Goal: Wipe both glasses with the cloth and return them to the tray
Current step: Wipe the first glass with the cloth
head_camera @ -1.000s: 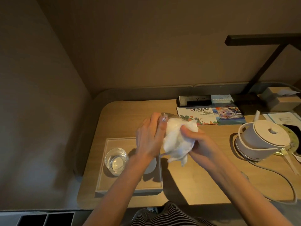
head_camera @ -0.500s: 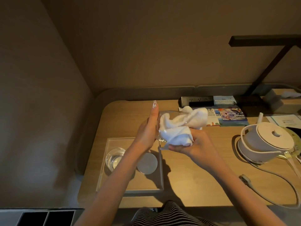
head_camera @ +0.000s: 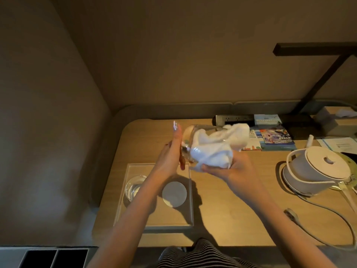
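A person stands at a wooden counter and holds one glass on its side in the air, above the far right corner of the tray. The left hand is seen edge-on, its fingers stretched straight and flat against the base end of the glass, with one long nail pointing up. The right hand is cupped from below with its fingers curled round a bunched white cloth. The cloth covers most of the glass and spills out past it to the right; whether part of it is tucked inside the glass is hard to tell.

The second glass stands upright in the left part of the tray, partly hidden by the left forearm. A round grey coaster lies in the tray just right of it.

On the right of the counter sits a white kettle with its cord trailing toward the near edge. Along the back edge lie a power strip, some brochures and a tissue box.
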Available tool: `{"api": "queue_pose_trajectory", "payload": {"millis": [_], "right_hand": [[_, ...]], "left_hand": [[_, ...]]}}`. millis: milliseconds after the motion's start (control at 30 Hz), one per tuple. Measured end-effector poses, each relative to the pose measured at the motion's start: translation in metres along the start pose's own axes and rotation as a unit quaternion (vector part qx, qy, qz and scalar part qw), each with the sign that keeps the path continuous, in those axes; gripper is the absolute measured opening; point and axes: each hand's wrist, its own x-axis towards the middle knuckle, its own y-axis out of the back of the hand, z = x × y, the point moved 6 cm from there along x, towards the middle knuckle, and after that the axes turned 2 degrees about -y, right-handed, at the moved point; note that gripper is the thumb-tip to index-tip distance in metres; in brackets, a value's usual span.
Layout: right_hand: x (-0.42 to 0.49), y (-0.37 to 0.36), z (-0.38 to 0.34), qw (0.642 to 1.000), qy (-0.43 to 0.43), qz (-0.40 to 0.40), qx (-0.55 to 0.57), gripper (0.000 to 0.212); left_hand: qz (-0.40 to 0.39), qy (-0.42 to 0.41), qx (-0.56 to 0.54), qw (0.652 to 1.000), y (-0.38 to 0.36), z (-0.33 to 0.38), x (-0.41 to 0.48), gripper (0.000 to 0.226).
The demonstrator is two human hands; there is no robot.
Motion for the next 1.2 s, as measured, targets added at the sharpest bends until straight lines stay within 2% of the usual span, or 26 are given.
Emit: {"api": "queue_pose_trajectory", "payload": {"millis": [33,67,167,233,267,300,367,400,467,533,567,600,633,667,700,767,833,867,900,933,967,1033,1100,1133,1200], "right_hand": [[-0.002,-0.004,-0.005,0.992,0.065,-0.009,-0.105,0.026],[-0.003,-0.008,-0.007,0.982,0.101,-0.021,-0.157,0.021],[-0.003,-0.013,-0.008,0.988,0.082,-0.055,-0.117,0.015],[0.001,-0.010,-0.006,0.997,-0.015,-0.076,0.018,0.023],[0.003,-0.009,-0.001,0.984,-0.082,-0.093,0.126,0.028],[0.003,-0.011,0.005,0.955,-0.147,-0.108,0.235,0.035],[0.003,-0.015,0.016,0.882,-0.242,-0.106,0.391,0.050],[0.002,-0.017,0.021,0.854,-0.271,-0.099,0.433,0.051],[0.001,-0.022,0.026,0.834,-0.291,-0.077,0.462,0.044],[0.001,-0.022,0.024,0.872,-0.243,-0.060,0.420,0.035],[0.002,-0.019,0.020,0.916,-0.195,-0.049,0.346,0.031],[0.003,-0.015,0.013,0.970,-0.114,-0.043,0.208,0.026],[0.004,-0.012,0.006,0.999,-0.013,-0.039,0.011,0.020],[0.004,-0.015,0.002,0.984,0.082,-0.042,-0.150,0.014],[0.002,-0.020,0.002,0.959,0.143,-0.049,-0.241,0.011],[-0.001,-0.028,0.000,0.942,0.184,-0.060,-0.275,0.010],[-0.005,-0.030,-0.006,0.944,0.202,-0.032,-0.260,0.011],[-0.007,-0.032,-0.007,0.957,0.183,-0.020,-0.226,0.014],[-0.006,-0.029,-0.008,0.982,0.124,-0.016,-0.143,0.019],[-0.003,-0.028,-0.005,0.999,0.032,-0.037,-0.006,0.024],[-0.002,-0.028,0.001,0.987,-0.058,-0.064,0.139,0.029],[-0.001,-0.028,0.013,0.921,-0.182,-0.091,0.333,0.030],[0.000,-0.026,0.017,0.881,-0.223,-0.093,0.408,0.029],[0.000,-0.025,0.018,0.876,-0.230,-0.094,0.413,0.029],[0.000,-0.025,0.017,0.899,-0.206,-0.095,0.375,0.028]], "left_hand": [[-0.014,0.025,-0.031,0.999,-0.003,0.000,0.000,0.108],[-0.015,0.040,-0.058,0.997,-0.005,0.004,-0.001,0.100],[0.021,0.015,-0.083,0.996,-0.008,0.009,-0.002,0.069],[0.057,-0.040,-0.069,0.995,-0.009,0.004,-0.005,0.068],[0.076,-0.082,-0.021,0.993,-0.009,0.005,-0.008,0.069],[0.104,-0.128,0.059,0.984,-0.006,0.009,-0.011,0.069],[0.130,-0.198,0.242,0.941,-0.002,0.023,-0.015,0.059],[0.105,-0.198,0.295,0.929,-0.003,0.026,-0.013,0.056],[0.034,-0.147,0.303,0.941,-0.001,0.020,-0.008,0.059],[-0.023,-0.065,0.179,0.981,0.007,0.009,-0.006,0.082],[-0.047,-0.022,0.095,0.994,0.007,0.006,-0.006,0.093],[-0.064,0.008,0.035,0.997,0.007,0.005,-0.006,0.096],[-0.068,0.023,0.014,0.997,0.007,0.007,-0.006,0.090],[-0.072,0.037,0.015,0.997,0.005,0.010,-0.007,0.084],[-0.078,0.054,0.015,0.995,0.003,0.012,-0.007,0.080],[-0.078,0.083,-0.012,0.993,0.000,0.011,-0.009,0.083],[-0.045,0.080,-0.055,0.994,-0.003,0.008,-0.010,0.089],[-0.024,0.065,-0.072,0.995,-0.004,0.008,-0.012,0.083],[-0.001,0.044,-0.075,0.996,-0.005,0.007,-0.015,0.076],[0.020,0.027,-0.057,0.998,-0.004,0.004,-0.017,0.074],[0.033,-0.002,-0.021,0.999,-0.004,0.003,-0.019,0.078],[0.075,-0.091,0.098,0.988,-0.001,0.009,-0.025,0.083],[0.078,-0.129,0.175,0.973,0.001,0.014,-0.029,0.088],[0.059,-0.118,0.175,0.976,0.002,0.013,-0.029,0.093],[0.009,-0.069,0.119,0.990,0.005,0.007,-0.025,0.106]]}}
